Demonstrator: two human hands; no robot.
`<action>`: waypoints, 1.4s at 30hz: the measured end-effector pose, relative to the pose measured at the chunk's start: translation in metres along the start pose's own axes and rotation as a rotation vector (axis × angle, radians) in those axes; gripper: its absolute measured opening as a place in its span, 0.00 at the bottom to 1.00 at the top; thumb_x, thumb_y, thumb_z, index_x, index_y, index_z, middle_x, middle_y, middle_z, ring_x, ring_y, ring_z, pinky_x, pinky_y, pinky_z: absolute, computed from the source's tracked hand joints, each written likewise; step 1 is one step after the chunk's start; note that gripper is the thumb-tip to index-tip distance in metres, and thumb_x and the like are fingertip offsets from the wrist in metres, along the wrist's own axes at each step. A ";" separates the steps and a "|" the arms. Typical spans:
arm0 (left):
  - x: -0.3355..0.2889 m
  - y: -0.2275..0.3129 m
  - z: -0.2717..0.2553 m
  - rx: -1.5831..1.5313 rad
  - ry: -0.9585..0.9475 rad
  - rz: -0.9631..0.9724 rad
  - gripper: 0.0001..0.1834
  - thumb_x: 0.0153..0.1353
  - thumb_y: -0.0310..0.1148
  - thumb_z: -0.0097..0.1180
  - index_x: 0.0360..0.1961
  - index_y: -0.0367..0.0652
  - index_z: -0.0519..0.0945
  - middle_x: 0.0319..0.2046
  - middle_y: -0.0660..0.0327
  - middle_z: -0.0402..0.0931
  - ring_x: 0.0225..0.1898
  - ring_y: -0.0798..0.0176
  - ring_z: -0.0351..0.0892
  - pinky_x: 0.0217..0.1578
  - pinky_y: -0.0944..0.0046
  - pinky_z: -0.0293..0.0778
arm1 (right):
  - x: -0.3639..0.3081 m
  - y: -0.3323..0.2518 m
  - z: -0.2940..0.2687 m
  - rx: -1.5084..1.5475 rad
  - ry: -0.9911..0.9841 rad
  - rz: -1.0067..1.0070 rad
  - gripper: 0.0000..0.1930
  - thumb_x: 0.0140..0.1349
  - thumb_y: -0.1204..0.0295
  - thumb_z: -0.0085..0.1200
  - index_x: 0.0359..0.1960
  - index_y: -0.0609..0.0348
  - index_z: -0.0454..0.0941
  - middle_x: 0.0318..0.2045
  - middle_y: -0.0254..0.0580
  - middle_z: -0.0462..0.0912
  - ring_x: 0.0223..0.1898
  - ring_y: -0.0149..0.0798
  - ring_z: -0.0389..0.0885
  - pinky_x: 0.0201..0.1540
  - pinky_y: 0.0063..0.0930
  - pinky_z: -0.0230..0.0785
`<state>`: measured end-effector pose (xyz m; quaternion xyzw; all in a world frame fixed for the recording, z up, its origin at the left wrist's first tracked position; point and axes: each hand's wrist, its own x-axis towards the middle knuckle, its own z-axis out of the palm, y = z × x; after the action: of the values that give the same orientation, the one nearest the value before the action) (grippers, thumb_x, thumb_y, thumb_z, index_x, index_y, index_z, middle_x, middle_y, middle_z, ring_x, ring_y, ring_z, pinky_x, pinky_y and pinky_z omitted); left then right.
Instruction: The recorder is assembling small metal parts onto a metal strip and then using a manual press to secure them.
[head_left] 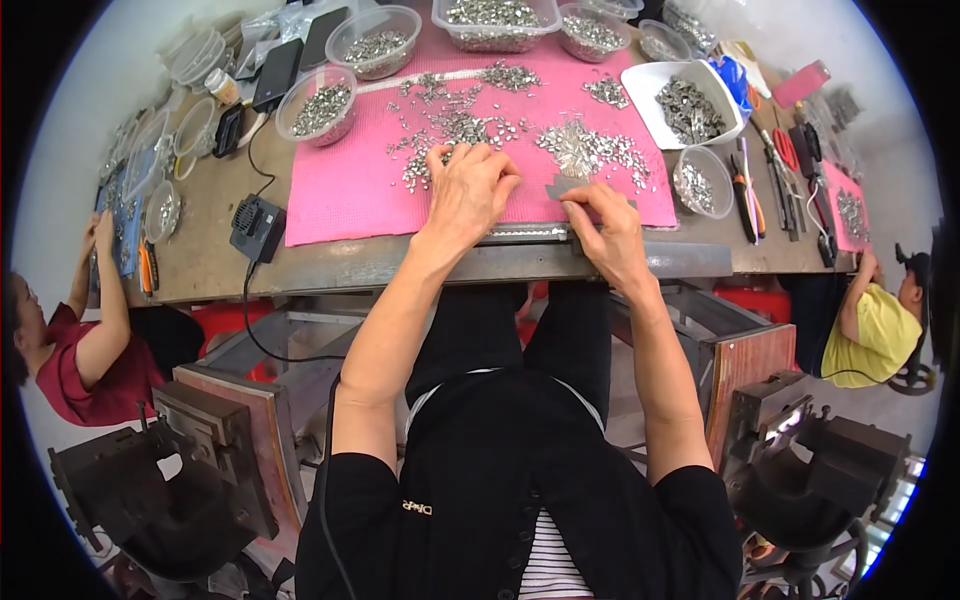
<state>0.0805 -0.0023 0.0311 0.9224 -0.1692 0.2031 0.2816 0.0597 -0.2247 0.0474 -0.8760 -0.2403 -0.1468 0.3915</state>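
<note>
My left hand is bent over a scattered heap of small shiny metal pieces on the pink mat. Its fingers are curled and their tips are partly hidden, so what they hold cannot be made out. To the right, my right hand pinches at a thin grey flat plate, thumb and forefinger together. Just beyond that plate lies a second heap of bright metal pieces. Between my wrists, along the table's front edge, runs a narrow metal rail with a row of small bright parts in it.
Clear tubs of metal pieces line the mat's far side. A white tray and a small round tub stand right. A black adapter with a cord sits left. Pliers lie right. Co-workers sit at both ends.
</note>
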 end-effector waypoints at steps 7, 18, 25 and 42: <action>-0.012 -0.006 -0.008 -0.058 -0.048 -0.030 0.05 0.59 0.32 0.66 0.34 0.44 0.85 0.33 0.62 0.79 0.42 0.57 0.76 0.57 0.51 0.59 | 0.042 0.005 0.023 0.023 -0.103 -0.181 0.10 0.59 0.78 0.62 0.43 0.56 0.86 0.28 0.43 0.77 0.32 0.46 0.77 0.38 0.38 0.69; -0.014 -0.004 -0.010 0.014 -0.028 -0.015 0.04 0.59 0.31 0.66 0.33 0.44 0.85 0.33 0.62 0.78 0.42 0.56 0.76 0.53 0.53 0.61 | 0.053 0.018 0.032 -0.003 -0.215 -0.202 0.05 0.59 0.74 0.62 0.35 0.63 0.81 0.30 0.48 0.78 0.33 0.51 0.79 0.37 0.44 0.71; -0.017 0.026 -0.020 -0.318 -0.061 -0.084 0.04 0.61 0.27 0.62 0.36 0.41 0.81 0.31 0.59 0.78 0.38 0.55 0.77 0.48 0.54 0.67 | 0.051 0.024 0.031 -0.072 -0.198 -0.196 0.06 0.59 0.73 0.63 0.33 0.62 0.81 0.28 0.46 0.78 0.33 0.50 0.80 0.37 0.42 0.70; -0.039 0.049 0.007 -0.318 0.068 0.107 0.07 0.56 0.22 0.63 0.35 0.39 0.77 0.33 0.56 0.74 0.36 0.50 0.74 0.39 0.52 0.70 | 0.026 0.023 0.015 -0.063 -0.138 -0.035 0.05 0.58 0.72 0.65 0.32 0.60 0.82 0.29 0.44 0.79 0.33 0.49 0.79 0.40 0.43 0.66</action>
<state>0.0280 -0.0375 0.0293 0.8487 -0.2384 0.2194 0.4181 0.0954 -0.2187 0.0353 -0.8916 -0.2773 -0.1006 0.3435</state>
